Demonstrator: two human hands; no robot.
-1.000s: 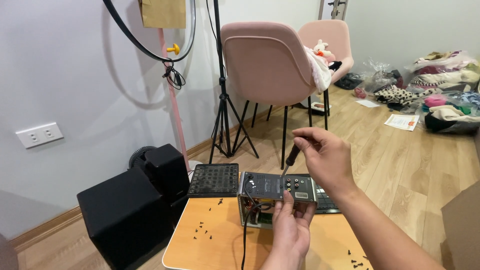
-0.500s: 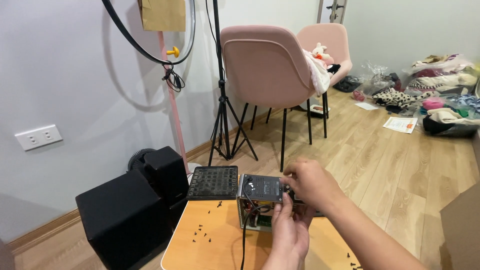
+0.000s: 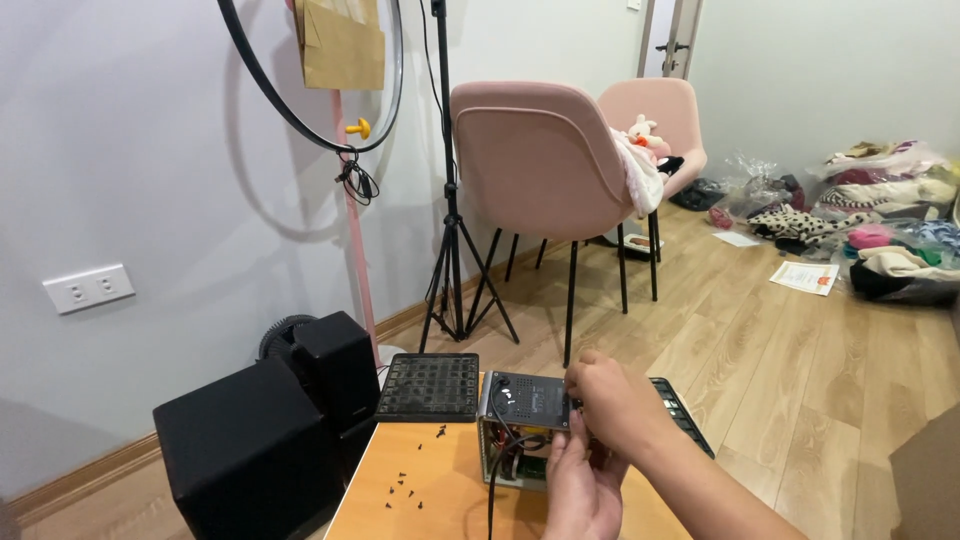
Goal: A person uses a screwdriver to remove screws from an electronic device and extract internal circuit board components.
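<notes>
Electronics box [image 3: 525,425] with its cover off, that's what we've got both hands on here. It stands on edge near the far edge of the small orange table [image 3: 420,510], roughly mid-width, dark perforated face toward us and wires plus a bit of green board showing underneath.

Our left hand [image 3: 580,495] cups the near lower side of the box from below, fingers wrapped up around it and loosely curled. Our right hand [image 3: 610,405] sits closed over the top right corner, fingers bunched as if pinching something small, but we honestly can't tell what's in there, the knuckles hide it.

Handling-wise we'd guess it's a stiff sheet-metal shell, fairly light, and tippy standing on edge like that. The metal edges look like the safe place to grip; the exposed board and loose wires look fragile, so we'd keep fingers off those.

A black vented panel [image 3: 428,387] lies flat at the far left corner of the table, another one [image 3: 680,415] pokes out behind the right hand. Tiny black screws [image 3: 405,487] are scattered on the table left of the box. A black speaker [image 3: 250,450] sits on the floor just beside the left edge.
</notes>
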